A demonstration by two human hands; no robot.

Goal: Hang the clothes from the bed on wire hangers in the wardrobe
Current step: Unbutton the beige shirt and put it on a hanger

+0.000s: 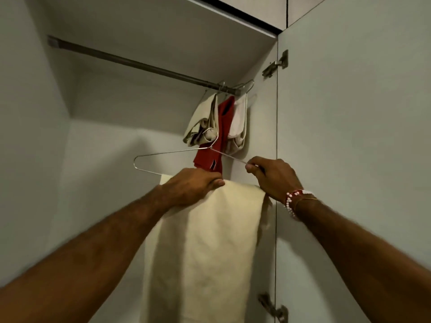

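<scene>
A cream cloth (pixel 205 241) is draped over the lower bar of a wire hanger (pixel 163 155) held up inside the wardrobe, below the dark rail (pixel 130 62). My left hand (pixel 191 185) presses on the top fold of the cloth at the hanger's bar. My right hand (pixel 272 176) pinches the hanger's right arm between thumb and fingers. The hanger's hook (pixel 211 132) hangs free, well below the rail. A beige garment (pixel 205 120), a red garment (pixel 217 145) and a white garment (pixel 240 120) hang from hangers at the rail's right end.
The open wardrobe door (pixel 349 136) stands on the right, with hinges (pixel 276 64) at its edge. The wardrobe's back wall (pixel 105 148) and left side wall (pixel 30 113) enclose the space. The rail's left stretch carries no hangers.
</scene>
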